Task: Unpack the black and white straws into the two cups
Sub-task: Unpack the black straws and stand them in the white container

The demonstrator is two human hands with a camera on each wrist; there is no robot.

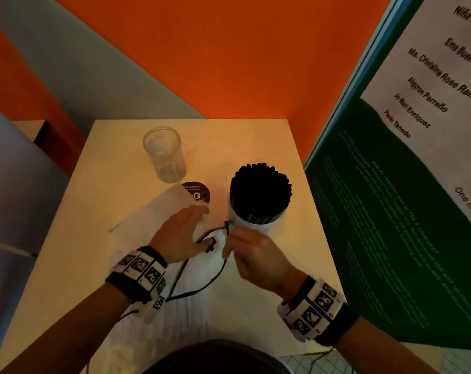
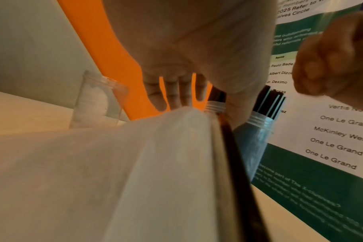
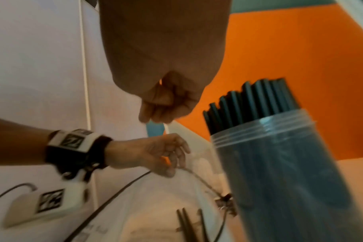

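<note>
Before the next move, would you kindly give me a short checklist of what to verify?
1. Black straws in their cup: ok, full and upright.
2. Clear cup ready for white straws: ok, upright, looks empty.
3. White packet steadied by left hand: ok, the hand rests on it.
4. Right hand grip on the packet's end: ok, seemingly pinching it.
5. Packet opened: cannot tell.

Two cups (image 1: 164,153) (image 1: 258,209), two hands (image 1: 179,234) (image 1: 251,255), one straw packet (image 1: 158,220)
</note>
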